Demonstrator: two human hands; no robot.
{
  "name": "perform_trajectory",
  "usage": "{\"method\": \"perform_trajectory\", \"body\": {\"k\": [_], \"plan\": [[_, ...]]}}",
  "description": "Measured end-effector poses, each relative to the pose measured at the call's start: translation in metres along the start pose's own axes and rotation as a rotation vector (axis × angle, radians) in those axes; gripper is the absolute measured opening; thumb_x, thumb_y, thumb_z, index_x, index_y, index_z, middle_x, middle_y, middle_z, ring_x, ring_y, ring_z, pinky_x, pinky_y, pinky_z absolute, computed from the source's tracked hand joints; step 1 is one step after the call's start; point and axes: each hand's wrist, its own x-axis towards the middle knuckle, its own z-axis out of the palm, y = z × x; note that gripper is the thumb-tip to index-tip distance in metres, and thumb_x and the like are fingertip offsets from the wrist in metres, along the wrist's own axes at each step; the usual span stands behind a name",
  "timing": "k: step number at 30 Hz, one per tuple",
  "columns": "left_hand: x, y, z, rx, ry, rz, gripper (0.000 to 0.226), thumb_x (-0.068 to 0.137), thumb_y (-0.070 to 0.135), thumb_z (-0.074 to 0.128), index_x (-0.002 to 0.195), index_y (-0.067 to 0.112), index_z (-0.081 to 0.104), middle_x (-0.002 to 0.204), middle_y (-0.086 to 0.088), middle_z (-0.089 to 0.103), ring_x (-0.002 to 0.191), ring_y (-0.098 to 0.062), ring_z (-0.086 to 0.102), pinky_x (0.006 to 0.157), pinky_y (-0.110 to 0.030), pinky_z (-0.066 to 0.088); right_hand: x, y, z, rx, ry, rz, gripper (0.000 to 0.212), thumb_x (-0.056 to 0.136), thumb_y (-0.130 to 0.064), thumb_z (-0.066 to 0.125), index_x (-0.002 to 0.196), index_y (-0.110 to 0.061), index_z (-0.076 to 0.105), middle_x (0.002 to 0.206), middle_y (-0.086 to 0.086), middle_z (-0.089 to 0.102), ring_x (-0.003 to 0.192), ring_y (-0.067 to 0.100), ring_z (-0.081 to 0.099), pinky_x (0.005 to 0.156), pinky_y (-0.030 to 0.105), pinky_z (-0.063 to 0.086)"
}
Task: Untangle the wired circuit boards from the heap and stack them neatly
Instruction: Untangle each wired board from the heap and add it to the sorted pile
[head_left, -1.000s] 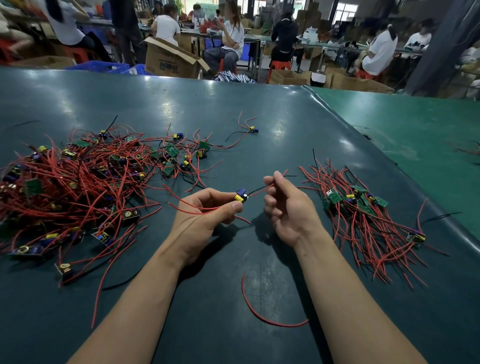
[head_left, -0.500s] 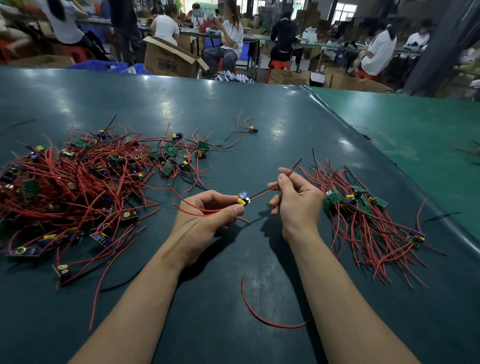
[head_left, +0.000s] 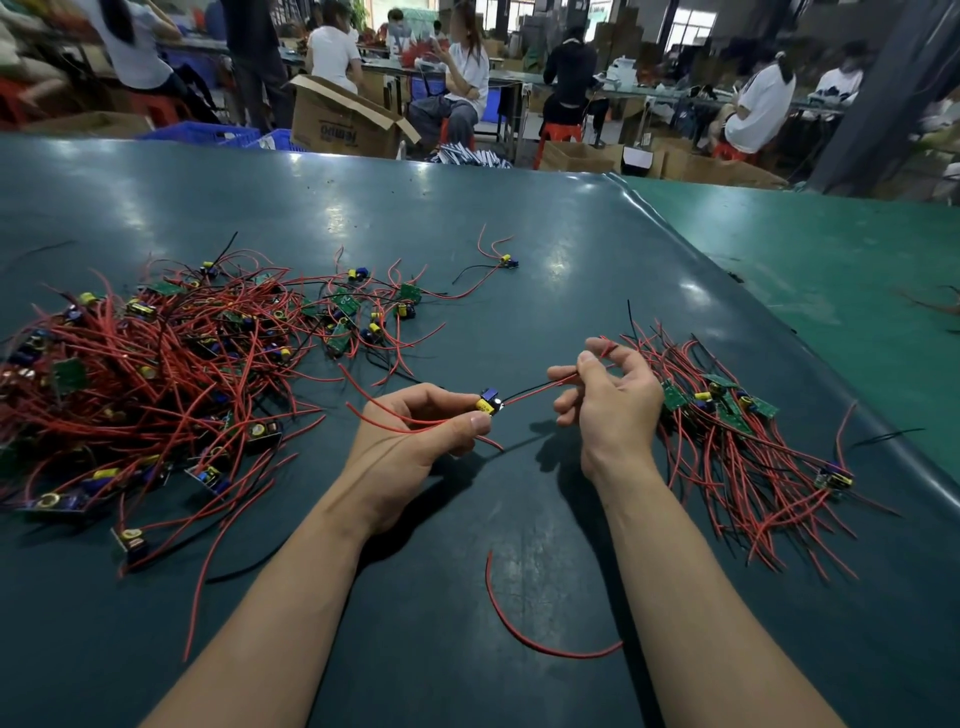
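The grip of the left hand (head_left: 415, 431) is closed: thumb and curled fingers pinch a small circuit board with a yellow capacitor and a blue part (head_left: 490, 404), held just above the dark teal table (head_left: 467, 208). The grip of the right hand (head_left: 613, 400) is narrow too, its thumb and forefinger pinching the thin black and red wires (head_left: 540, 388) that run from that board, pulled nearly straight between the two hands. More red leads from the board loop back under the left palm.

To the left lies the tangled heap of red-wired green boards (head_left: 156, 374), spread wide, with yellow and blue parts showing among the wires. Behind it, one small board with red and black leads (head_left: 506, 261) lies apart. Just beside the right hand, to its right, sits the sorted bundle of boards with red wires (head_left: 737, 441), the green boards gathered at the far end and the wires fanning toward the person. A loose curved red wire (head_left: 530, 642) lies on the table between the forearms.

Beyond the table's far edge stand an open brown cardboard box (head_left: 337, 122) and seated people at long benches.
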Motion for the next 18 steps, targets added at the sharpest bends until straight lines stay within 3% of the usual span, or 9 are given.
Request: {"method": "perform_trajectory", "body": {"k": [5, 13, 18], "plan": [[-0.0001, -0.0002, 0.0004, 0.012, -0.009, -0.008, 0.011, 0.076, -0.002, 0.075, 0.082, 0.006, 0.074, 0.070, -0.005, 0.072, 0.057, -0.011, 0.057, 0.058, -0.018, 0.049, -0.0012, 0.0008, -0.0011, -0.065, 0.000, -0.058, 0.017, 0.099, -0.002, 0.045, 0.095, -0.014, 0.057, 0.061, 0.007, 0.070, 0.033, 0.014, 0.051, 0.032, 0.020, 0.039], [-0.0013, -0.0002, -0.0004, 0.000, -0.015, -0.006, 0.010, 0.077, -0.003, 0.074, 0.084, 0.004, 0.073, 0.071, -0.006, 0.072, 0.058, -0.012, 0.057, 0.058, -0.019, 0.049, 0.0036, 0.0007, -0.0025, 0.032, 0.063, -0.011, 0.014, 0.102, -0.010, 0.045, 0.099, -0.013, 0.058, 0.067, 0.004, 0.073, 0.034, 0.012, 0.052, 0.033, 0.018, 0.039], [-0.0004, -0.0008, 0.0008, 0.017, -0.039, -0.010, 0.010, 0.077, -0.003, 0.074, 0.086, 0.003, 0.073, 0.073, -0.008, 0.073, 0.059, -0.012, 0.058, 0.058, -0.018, 0.050, 0.0058, 0.0035, -0.0036, 0.074, 0.103, -0.012, 0.021, 0.101, -0.006, 0.048, 0.099, -0.016, 0.066, 0.060, 0.004, 0.070, 0.034, 0.008, 0.049, 0.032, 0.017, 0.034]]}}
